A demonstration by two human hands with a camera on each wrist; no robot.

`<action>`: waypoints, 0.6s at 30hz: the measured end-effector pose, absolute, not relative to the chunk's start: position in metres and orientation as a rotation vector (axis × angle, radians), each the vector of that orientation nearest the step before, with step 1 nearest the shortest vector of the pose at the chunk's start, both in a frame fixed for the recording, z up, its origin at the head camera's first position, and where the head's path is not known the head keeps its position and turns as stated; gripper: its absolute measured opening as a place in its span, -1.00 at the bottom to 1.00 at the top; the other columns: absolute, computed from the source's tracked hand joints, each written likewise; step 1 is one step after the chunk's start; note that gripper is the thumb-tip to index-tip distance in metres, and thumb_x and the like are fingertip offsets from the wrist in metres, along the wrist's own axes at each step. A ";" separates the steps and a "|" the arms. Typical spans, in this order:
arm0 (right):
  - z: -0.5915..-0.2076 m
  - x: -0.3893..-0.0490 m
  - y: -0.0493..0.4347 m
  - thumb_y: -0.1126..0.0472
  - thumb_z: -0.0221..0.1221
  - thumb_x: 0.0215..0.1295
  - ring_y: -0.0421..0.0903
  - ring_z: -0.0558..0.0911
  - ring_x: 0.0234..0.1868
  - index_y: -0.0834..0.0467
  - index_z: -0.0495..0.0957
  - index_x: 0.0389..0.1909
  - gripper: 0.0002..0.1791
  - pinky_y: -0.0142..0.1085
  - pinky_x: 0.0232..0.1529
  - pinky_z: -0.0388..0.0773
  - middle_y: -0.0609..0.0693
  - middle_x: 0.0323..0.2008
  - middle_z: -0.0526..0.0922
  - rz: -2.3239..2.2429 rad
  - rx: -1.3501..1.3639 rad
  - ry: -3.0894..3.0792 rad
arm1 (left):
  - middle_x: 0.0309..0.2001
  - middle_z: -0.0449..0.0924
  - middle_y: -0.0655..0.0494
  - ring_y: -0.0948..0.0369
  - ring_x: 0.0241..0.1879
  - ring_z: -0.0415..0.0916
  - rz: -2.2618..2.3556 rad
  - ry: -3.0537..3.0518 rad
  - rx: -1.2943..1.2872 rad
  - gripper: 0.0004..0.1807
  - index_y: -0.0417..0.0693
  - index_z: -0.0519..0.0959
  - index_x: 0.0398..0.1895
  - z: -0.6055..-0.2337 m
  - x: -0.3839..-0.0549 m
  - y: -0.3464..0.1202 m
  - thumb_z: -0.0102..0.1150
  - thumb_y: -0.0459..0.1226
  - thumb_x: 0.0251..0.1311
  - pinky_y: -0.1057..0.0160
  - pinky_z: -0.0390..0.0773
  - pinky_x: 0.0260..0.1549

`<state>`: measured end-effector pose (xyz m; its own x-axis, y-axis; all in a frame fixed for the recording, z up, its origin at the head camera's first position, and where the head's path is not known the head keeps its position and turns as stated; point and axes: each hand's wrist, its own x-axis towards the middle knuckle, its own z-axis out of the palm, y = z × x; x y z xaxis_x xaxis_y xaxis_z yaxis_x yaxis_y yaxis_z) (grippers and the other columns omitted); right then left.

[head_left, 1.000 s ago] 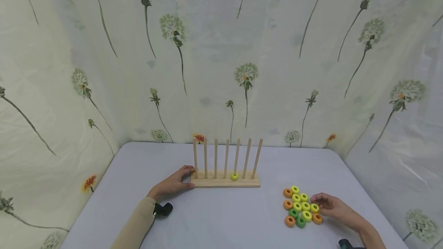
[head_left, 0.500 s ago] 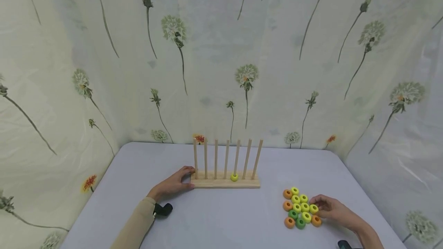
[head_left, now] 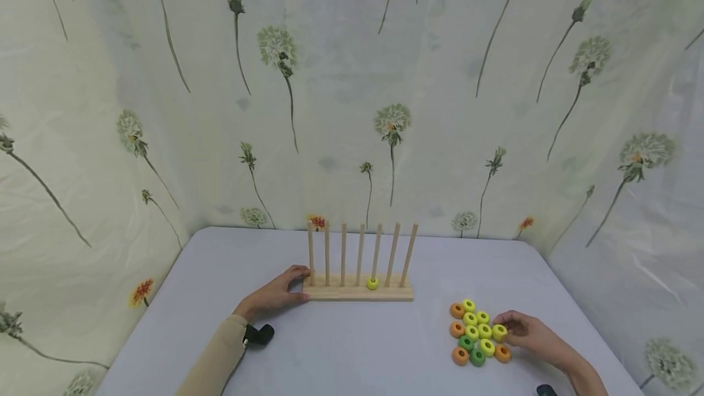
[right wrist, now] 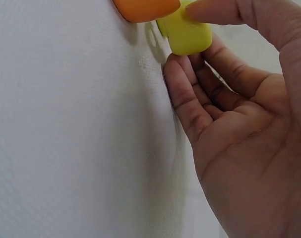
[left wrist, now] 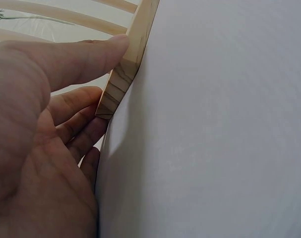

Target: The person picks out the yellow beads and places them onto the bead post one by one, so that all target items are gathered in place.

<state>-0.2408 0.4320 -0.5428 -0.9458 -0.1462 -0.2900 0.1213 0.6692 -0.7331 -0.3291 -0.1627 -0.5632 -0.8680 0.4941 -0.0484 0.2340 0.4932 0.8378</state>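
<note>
A wooden peg stand (head_left: pixel 357 294) with a row of upright pegs stands toward the back of the table. One yellow bead (head_left: pixel 372 284) sits at the foot of its third peg from the right. My left hand (head_left: pixel 277 292) holds the stand's left end, thumb on the front edge and fingers behind; the left wrist view shows the thumb on the wooden base (left wrist: pixel 121 82). At the right, my right hand (head_left: pixel 528 336) pinches a yellow bead (right wrist: pixel 190 32) between thumb and fingers, beside an orange bead (right wrist: pixel 145 7). The far side of that pinched bead is hidden.
Left of my right hand lies a close group of loose beads: several yellow ones (head_left: pixel 484 331), several orange ones (head_left: pixel 457 329) and two green ones (head_left: pixel 477 357). A flower-printed cloth (head_left: pixel 330 78) hangs behind the white table (head_left: pixel 352 347).
The yellow bead at my right fingertips has risen slightly and tilted off the orange one beside it. My left hand and the peg stand stay put; the view has shifted a little.
</note>
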 end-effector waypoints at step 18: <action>-0.526 -0.243 0.425 -0.01 0.30 0.19 -0.08 0.59 -0.03 0.30 0.43 0.08 -0.41 -0.23 -0.03 0.61 0.13 0.01 0.59 -1.203 0.012 2.711 | 0.45 0.10 0.02 -0.09 0.49 -0.09 1.311 2.450 0.614 -0.31 0.04 0.34 0.35 -0.562 -0.329 -0.163 0.32 -0.06 0.15 -0.23 -0.02 0.39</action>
